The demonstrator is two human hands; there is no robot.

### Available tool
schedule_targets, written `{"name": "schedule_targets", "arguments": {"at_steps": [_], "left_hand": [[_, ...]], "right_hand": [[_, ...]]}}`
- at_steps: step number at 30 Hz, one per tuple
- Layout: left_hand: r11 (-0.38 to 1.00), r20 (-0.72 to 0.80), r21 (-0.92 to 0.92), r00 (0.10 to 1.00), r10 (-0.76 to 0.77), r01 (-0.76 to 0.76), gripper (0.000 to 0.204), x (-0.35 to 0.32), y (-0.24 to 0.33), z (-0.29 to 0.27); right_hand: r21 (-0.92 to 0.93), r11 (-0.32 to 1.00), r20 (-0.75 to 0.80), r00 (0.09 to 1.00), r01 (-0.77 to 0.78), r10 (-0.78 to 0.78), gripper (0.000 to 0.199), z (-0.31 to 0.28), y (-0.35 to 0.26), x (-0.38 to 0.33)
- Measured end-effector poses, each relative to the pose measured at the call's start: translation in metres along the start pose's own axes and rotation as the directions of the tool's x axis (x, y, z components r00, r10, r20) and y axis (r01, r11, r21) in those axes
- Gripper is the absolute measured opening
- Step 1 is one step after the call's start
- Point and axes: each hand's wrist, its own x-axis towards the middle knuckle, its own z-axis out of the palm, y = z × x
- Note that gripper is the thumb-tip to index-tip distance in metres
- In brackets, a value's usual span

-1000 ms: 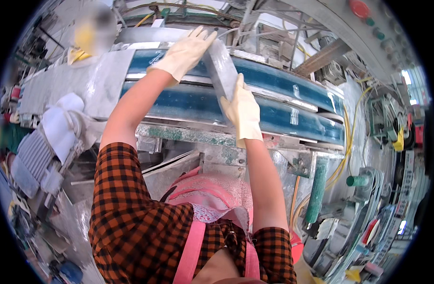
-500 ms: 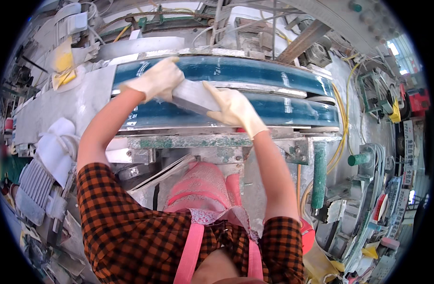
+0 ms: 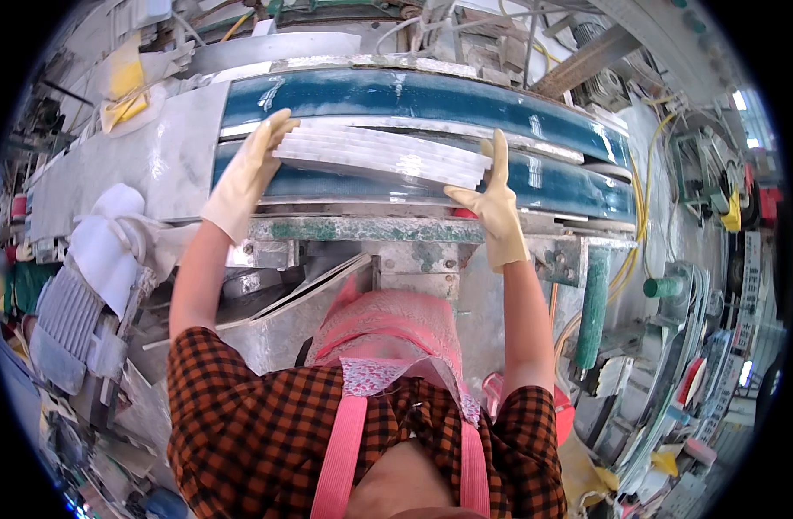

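Note:
A long, pale grey-white stone piece (image 3: 383,156) with ridges along its length and a stepped right end lies slantwise over the blue belts. I cannot tell whether it is one grooved piece or several stacked strips. My left hand (image 3: 245,177), in a cream glove, is at its left end with the fingers stretched out. At the right end is my gloved right hand (image 3: 492,208), thumb and fingers spread apart around the corner. Both hands are open and close against the ends; whether they press on it is hard to see.
Two wet blue conveyor belts (image 3: 345,91) run left to right before me. A pale flat plate (image 3: 167,160) adjoins their left end. Along the near side runs a chipped green metal rail (image 3: 362,228), with a green post (image 3: 594,311) at right. Yellow hoses (image 3: 643,208) hang beyond.
The stone piece has turned from a smooth face to its ridged side and now spans the belts more lengthwise. My hands have moved apart, from gripping it to its two ends with fingers straightened.

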Motion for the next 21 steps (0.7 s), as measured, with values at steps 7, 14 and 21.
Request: {"name": "schedule_targets", "arguments": {"at_steps": [7, 14, 21], "left_hand": [[0.974, -0.048, -0.202, 0.994, 0.093, -0.101, 0.069, 0.021, -0.033, 0.033], [0.993, -0.003, -0.103, 0.998, 0.065, -0.065, 0.063, 0.016, -0.039, 0.035], [0.956, 0.149, 0.256, 0.983, 0.106, -0.142, 0.105, 0.040, -0.047, -0.006]], "right_hand": [[0.406, 0.913, -0.129, 0.987, -0.034, 0.094, 0.111, 0.022, 0.039, 0.004], [0.414, 0.910, -0.108, 0.991, -0.033, 0.085, 0.108, 0.016, 0.062, 0.013], [-0.158, 0.987, -0.155, 0.988, -0.025, 0.000, 0.122, 0.003, 0.065, 0.015]]}}
